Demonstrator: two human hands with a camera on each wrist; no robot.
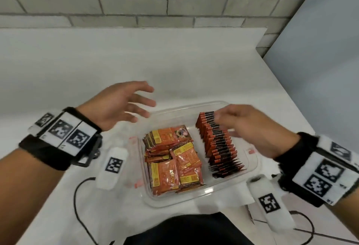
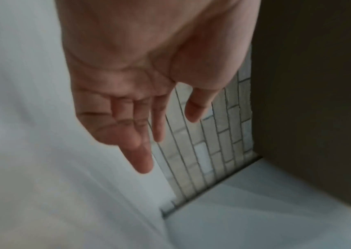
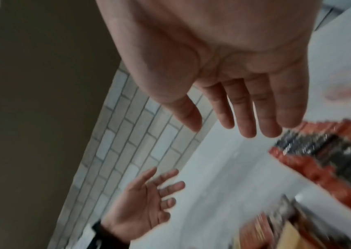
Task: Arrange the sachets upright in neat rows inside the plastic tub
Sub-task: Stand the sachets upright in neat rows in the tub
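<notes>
A clear plastic tub (image 1: 252,165) sits on the white table in the head view. Along its right side several red-and-black sachets (image 1: 219,143) stand upright in one row. On its left lies a loose heap of orange sachets (image 1: 172,161), flat and overlapping. My right hand (image 1: 231,122) hovers over the far end of the upright row, fingers straight and holding nothing; the right wrist view shows the same open hand (image 3: 230,124) above the row of sachets (image 3: 319,160). My left hand (image 1: 136,102) floats above the tub's far left corner, fingers spread, empty (image 2: 159,134).
The white table (image 1: 116,60) runs back to a grey brick wall (image 1: 155,1). A pale panel (image 1: 320,50) stands at the right. A black cable (image 1: 77,206) loops near the table's front left edge. Dark clothing (image 1: 184,229) shows at the bottom.
</notes>
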